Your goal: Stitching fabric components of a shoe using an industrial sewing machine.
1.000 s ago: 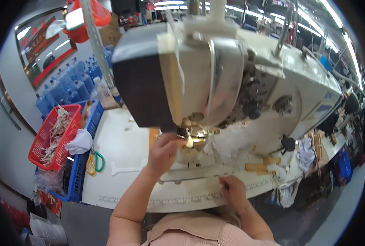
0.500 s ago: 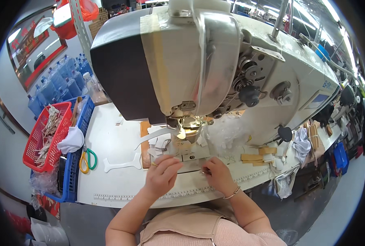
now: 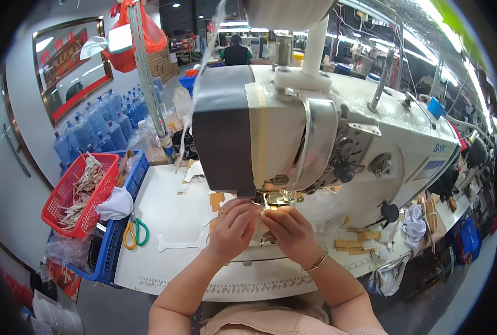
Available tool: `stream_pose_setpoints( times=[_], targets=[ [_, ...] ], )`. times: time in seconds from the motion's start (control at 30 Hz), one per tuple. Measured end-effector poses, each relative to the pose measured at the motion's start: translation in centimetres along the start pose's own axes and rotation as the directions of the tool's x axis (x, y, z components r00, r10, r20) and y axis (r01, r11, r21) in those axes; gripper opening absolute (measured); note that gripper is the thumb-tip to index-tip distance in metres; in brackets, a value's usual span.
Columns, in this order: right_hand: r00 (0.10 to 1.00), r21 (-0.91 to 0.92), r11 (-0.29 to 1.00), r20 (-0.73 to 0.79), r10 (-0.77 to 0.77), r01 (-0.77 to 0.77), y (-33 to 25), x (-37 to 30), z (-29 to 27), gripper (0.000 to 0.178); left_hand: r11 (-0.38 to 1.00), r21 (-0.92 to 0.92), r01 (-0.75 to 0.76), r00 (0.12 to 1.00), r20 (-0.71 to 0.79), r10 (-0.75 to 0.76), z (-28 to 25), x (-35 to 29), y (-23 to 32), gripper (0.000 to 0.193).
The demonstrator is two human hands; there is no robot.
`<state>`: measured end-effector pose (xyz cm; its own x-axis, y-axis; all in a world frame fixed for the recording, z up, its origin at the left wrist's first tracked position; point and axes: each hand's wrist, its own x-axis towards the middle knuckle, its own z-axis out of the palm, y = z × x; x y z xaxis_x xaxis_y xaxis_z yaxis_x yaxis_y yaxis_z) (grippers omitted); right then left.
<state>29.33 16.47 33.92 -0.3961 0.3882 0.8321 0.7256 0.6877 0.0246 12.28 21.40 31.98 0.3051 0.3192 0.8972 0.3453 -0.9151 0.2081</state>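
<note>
Both my hands are raised close under the head of a white and dark grey sewing machine (image 3: 279,123), beside its lit needle area. My left hand (image 3: 233,231) has its fingers bent and pinched together, fingertips at the needle area. Close by on the right, my right hand (image 3: 289,234) is pinched too, its fingertips nearly meeting the left ones. Whatever lies between the fingers is too small to make out. A flat white bone-shaped piece (image 3: 181,240) lies on the white table (image 3: 165,206), left of my left hand.
Scissors (image 3: 135,232) with yellow and green handles lie near a blue crate (image 3: 108,268). On it rest a red basket (image 3: 82,230) of scraps and a white cloth (image 3: 114,204). Tan strips (image 3: 355,244) lie at right. A ruler tape (image 3: 226,288) follows the front edge.
My hands have risen from the table toward the needle and come together. The view has tilted up, showing more of the room. A curved white piece near the needle is now out of sight.
</note>
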Motion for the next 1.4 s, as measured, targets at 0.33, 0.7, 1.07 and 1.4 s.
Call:
stream_pose_setpoints(
  times=[0.33,0.7,1.07,1.4],
  targets=[
    [0.932,0.209,0.931,-0.149,0.332,-0.298,0.7,-2.1,0.3,0.027,0.989,0.057,-0.136,0.989,0.07,0.132,0.2,-0.2,-1.6,0.03],
    [0.994,0.094,0.992,-0.062,0.095,-0.089,0.3,-2.1,0.3,0.04,0.974,0.092,-0.209,0.974,0.104,0.2,-0.3,0.5,-1.4,0.029],
    [0.793,0.302,0.816,0.543,0.277,-0.492,-2.2,-6.8,-3.0,0.012,0.942,0.149,-0.299,0.953,0.102,0.287,0.0,0.5,-2.2,0.028],
    [0.941,0.323,0.913,-0.144,0.308,-0.249,0.6,-2.1,1.3,0.017,0.955,0.157,-0.251,0.967,0.085,0.24,0.2,0.4,-1.7,0.025]
  ],
)
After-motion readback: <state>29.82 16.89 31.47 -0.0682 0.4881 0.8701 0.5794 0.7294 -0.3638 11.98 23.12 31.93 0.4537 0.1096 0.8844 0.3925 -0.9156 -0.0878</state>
